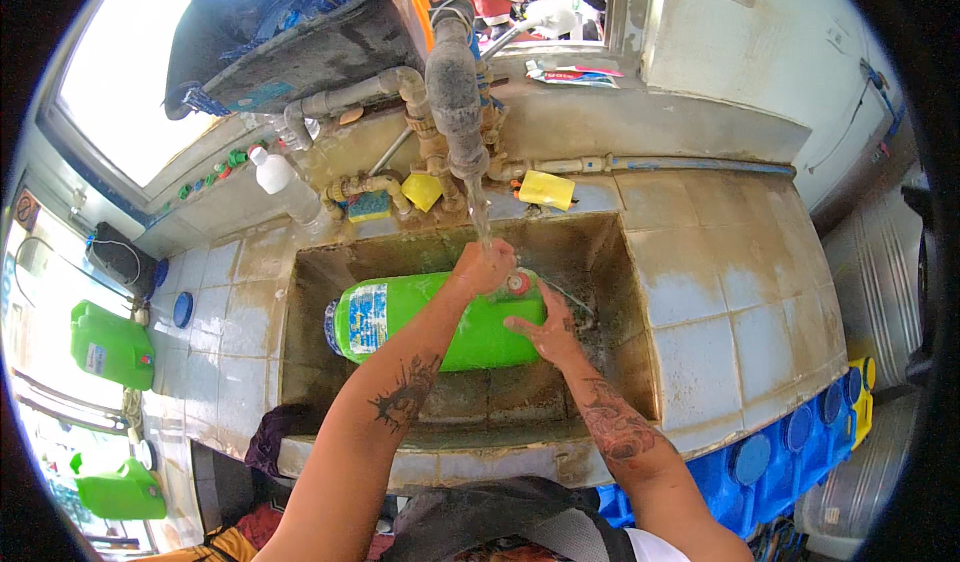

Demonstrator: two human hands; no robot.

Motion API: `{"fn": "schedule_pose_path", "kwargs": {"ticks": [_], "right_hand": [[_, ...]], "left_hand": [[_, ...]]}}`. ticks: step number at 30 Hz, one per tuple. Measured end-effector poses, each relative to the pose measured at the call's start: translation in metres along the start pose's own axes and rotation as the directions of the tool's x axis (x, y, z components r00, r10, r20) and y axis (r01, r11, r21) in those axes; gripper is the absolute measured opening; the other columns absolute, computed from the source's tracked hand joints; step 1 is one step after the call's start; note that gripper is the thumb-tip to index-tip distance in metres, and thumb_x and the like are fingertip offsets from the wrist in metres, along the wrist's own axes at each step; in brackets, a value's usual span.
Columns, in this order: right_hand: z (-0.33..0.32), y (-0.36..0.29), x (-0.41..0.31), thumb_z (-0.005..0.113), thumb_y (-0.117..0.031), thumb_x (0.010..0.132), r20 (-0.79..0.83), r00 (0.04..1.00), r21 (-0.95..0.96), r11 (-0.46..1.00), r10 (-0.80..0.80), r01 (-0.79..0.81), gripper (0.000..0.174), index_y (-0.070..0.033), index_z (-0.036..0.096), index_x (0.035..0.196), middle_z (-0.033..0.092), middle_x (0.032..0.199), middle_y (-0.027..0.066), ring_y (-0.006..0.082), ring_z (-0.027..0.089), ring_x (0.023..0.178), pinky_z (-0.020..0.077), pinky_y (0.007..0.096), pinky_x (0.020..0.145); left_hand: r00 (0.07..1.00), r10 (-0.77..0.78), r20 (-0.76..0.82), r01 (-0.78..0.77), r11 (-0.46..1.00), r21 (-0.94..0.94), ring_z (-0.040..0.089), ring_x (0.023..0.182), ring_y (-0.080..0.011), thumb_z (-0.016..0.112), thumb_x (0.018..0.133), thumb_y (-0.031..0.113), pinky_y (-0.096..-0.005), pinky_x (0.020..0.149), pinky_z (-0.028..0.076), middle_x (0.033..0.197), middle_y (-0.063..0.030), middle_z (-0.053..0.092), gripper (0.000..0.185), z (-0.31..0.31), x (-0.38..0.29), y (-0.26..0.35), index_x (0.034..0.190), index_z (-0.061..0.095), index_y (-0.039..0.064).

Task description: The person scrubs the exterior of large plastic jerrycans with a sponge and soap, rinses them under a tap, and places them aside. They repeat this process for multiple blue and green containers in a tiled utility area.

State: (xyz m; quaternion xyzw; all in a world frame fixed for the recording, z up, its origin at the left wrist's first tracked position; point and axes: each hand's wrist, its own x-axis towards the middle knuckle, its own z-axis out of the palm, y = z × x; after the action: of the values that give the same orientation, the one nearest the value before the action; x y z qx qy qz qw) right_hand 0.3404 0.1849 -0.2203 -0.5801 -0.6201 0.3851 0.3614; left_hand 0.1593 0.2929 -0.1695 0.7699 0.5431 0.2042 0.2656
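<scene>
A green plastic water container (480, 337) lies on its side in the tiled sink (641, 352), with a worn blue-and-white label (368, 318) and a red spigot or cap (517, 283). My left hand (486, 268) is curled at the container's upper side beside the red part, under the running water (478, 209). Whether that hand has something inside it is hidden. My right hand (553, 325) grips the container's right end, thumb across its face and fingers around the far edge. Water falls from the grey pipe faucet (456, 104) above.
Sponges (369, 206) and a yellow sponge (547, 190) rest along the back ledge near pipes. A clear bottle (285, 183) stands at back left. Green containers (112, 344) are at left, blue containers (739, 472) below the counter at right. A black tub (300, 44) sits above.
</scene>
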Motion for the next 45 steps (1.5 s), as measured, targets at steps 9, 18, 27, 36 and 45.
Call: {"fn": "schedule_pose_path", "kwargs": {"ticks": [9, 18, 27, 36, 45], "right_hand": [[0.039, 0.005, 0.015, 0.09, -0.024, 0.076, 0.206, 0.977, 0.57, 0.806, 0.049, -0.161, 0.111, -0.004, 0.018, 0.158, 0.047, 0.145, 0.019, 0.0261, 0.053, 0.125, 0.0453, 0.0382, 0.103], [0.045, -0.043, -0.008, 0.093, -0.018, 0.07, 0.243, 0.968, 0.645, 0.736, 0.056, -0.205, 0.114, 0.007, 0.02, 0.154, 0.053, 0.136, 0.0152, 0.023, 0.055, 0.12, 0.0473, 0.0375, 0.101], [0.054, -0.028, -0.02, 0.094, -0.018, 0.068, 0.173, 0.983, 0.574, 0.805, 0.063, -0.153, 0.115, 0.007, 0.022, 0.154, 0.039, 0.149, 0.0201, 0.0261, 0.043, 0.134, 0.0414, 0.0387, 0.109], [0.062, 0.002, -0.002, 0.091, -0.029, 0.072, 0.299, 0.953, 0.5, 0.859, -0.047, -0.114, 0.117, -0.002, 0.016, 0.158, 0.035, 0.154, 0.0184, 0.0289, 0.036, 0.141, 0.0337, 0.0413, 0.114], [0.046, -0.026, 0.004, 0.086, -0.032, 0.079, 0.425, 0.905, 0.353, 0.918, 0.012, -0.178, 0.111, -0.004, 0.014, 0.159, 0.032, 0.157, 0.0206, 0.0307, 0.034, 0.144, 0.0307, 0.0431, 0.116]], "left_hand": [[0.797, -0.472, 0.377, 0.564, 0.804, -0.187, 0.063, 0.05, -0.0218, 0.064, 0.093, 0.025, -0.036, 0.043, 0.049, 0.073, -0.0155, 0.067, 0.027, -0.016, 0.007, -0.015, 0.086, 0.065, 0.0], [0.84, -0.42, 0.344, 0.447, 0.894, 0.0, 0.064, 0.05, -0.0238, 0.07, 0.083, 0.035, -0.04, 0.047, 0.049, 0.058, -0.0128, 0.064, 0.039, -0.032, -0.026, 0.0, 0.074, 0.067, -0.002], [0.997, -0.044, 0.067, 0.027, 0.972, 0.232, 0.067, 0.073, -0.0453, 0.074, 0.078, 0.034, -0.0502, 0.068, 0.055, 0.073, -0.0284, 0.065, 0.038, 0.004, -0.056, -0.024, 0.082, 0.071, -0.004], [0.921, 0.161, -0.354, -0.113, 0.982, 0.153, 0.048, 0.131, -0.0373, 0.073, 0.081, 0.023, -0.0475, 0.114, 0.034, 0.138, -0.0175, 0.056, 0.055, -0.048, -0.145, -0.037, 0.131, 0.06, 0.007], [0.538, -0.745, -0.394, 0.517, 0.661, -0.544, 0.068, 0.097, -0.0385, 0.076, 0.081, 0.036, -0.044, 0.087, 0.05, 0.106, -0.0221, 0.072, 0.055, -0.129, -0.321, -0.138, 0.115, 0.066, -0.007]]}}
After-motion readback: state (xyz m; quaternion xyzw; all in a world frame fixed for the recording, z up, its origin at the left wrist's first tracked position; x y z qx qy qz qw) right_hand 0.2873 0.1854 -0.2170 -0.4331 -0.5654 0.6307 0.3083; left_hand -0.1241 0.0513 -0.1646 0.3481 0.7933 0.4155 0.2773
